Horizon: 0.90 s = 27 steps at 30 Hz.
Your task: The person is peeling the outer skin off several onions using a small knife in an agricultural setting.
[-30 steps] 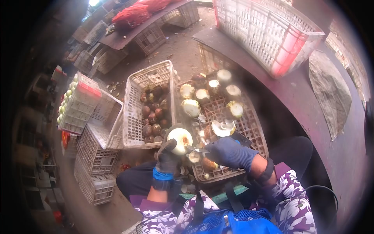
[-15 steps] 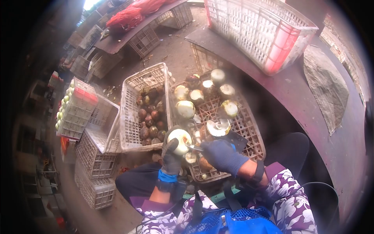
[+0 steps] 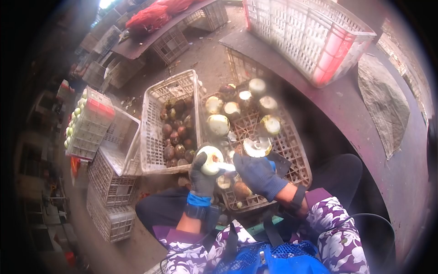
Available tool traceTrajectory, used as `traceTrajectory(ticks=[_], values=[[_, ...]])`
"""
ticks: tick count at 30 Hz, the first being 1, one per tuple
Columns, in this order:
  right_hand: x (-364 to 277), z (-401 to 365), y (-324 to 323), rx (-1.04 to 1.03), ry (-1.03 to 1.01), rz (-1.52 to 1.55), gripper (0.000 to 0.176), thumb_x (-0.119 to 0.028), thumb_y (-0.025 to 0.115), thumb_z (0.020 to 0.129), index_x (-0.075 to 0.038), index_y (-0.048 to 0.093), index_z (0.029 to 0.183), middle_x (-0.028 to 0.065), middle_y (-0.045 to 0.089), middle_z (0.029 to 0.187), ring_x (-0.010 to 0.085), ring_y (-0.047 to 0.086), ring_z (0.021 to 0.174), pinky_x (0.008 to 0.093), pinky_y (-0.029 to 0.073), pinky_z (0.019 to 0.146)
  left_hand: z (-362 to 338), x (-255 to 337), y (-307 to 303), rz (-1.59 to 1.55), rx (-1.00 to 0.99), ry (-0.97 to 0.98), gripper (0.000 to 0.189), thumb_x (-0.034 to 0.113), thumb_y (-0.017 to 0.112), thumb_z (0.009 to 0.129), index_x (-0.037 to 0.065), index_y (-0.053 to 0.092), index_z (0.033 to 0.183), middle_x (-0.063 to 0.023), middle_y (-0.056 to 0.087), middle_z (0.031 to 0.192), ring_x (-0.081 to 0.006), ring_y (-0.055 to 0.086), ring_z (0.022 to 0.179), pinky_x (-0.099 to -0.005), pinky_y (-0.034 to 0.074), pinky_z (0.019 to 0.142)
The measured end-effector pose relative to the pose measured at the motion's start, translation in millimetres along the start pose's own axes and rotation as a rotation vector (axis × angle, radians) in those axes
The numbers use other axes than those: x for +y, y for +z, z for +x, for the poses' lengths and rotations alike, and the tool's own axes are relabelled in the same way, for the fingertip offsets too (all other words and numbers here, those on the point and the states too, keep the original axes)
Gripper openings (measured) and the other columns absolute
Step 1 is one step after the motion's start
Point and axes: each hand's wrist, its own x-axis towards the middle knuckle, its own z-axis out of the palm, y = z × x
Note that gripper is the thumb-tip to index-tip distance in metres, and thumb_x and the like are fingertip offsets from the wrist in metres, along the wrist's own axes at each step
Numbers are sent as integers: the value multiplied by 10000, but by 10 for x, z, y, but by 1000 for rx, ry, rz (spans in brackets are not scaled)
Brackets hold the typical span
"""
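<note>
So, the left hand (image 3: 200,179) is curling around a pale fruit (image 3: 211,160), and the right hand (image 3: 257,175) is squeezing a knife (image 3: 227,167) by its hidden end. Glare is blurring the blade's tip by the fruit. The right hand is covering part of a flat crate (image 3: 292,153), whose grid is showing between cut fruits (image 3: 218,124). A deep crate's (image 3: 152,137) wall is standing near the left hand.

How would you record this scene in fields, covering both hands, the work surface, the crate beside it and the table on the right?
Left hand: gloved, holding a pale round piece
Right hand: gloved, gripping a knife, blade towards that piece
Work surface: latticed crate bearing other pale pieces
Beside it: slatted crate holding dark reddish-brown produce
Table: large white-and-red crate, greyish sheet
</note>
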Motion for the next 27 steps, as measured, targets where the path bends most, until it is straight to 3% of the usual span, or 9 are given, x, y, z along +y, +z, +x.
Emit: traceTrajectory(ticks=[8,14,20,23,26,27], values=[[40,61,19,65,-36,-23,272,-237,615,850,-20,490,957,125,616,788,265,667,719,371,535,589,126,9,-34,-125,27,-108,419,324,657,803,81,600,1139,-93,635,1034,-232,625,937,-398,566,727],[21,94,50,15,-27,-35,364,-201,603,839,28,485,1096,137,622,831,273,669,750,364,544,601,147,37,-63,-194,28,-158,405,358,679,791,96,611,1092,-84,639,1020,-236,627,929,-395,568,691],[-7,130,137,73,16,-72,384,-192,619,836,19,471,1121,144,631,870,289,670,752,378,547,633,133,39,13,-251,92,-224,425,428,673,798,114,605,1075,-69,650,975,-254,642,893,-399,574,624],[-19,169,38,-32,76,60,299,-196,612,852,-30,519,1083,164,644,857,328,661,757,413,535,660,133,41,22,-273,64,-190,431,435,667,803,120,600,1090,-68,654,976,-250,650,876,-391,579,604],[67,150,174,101,144,618,189,-211,588,878,-82,570,1015,175,651,824,366,643,785,451,516,674,96,106,47,-225,88,-140,414,427,652,827,118,600,1098,-73,656,993,-242,656,876,-387,582,592],[72,131,152,101,128,662,171,-223,576,888,-92,578,997,174,649,809,371,638,785,458,510,672,101,110,28,-220,79,-121,414,428,645,834,117,599,1104,-72,656,994,-238,657,870,-381,581,581]])
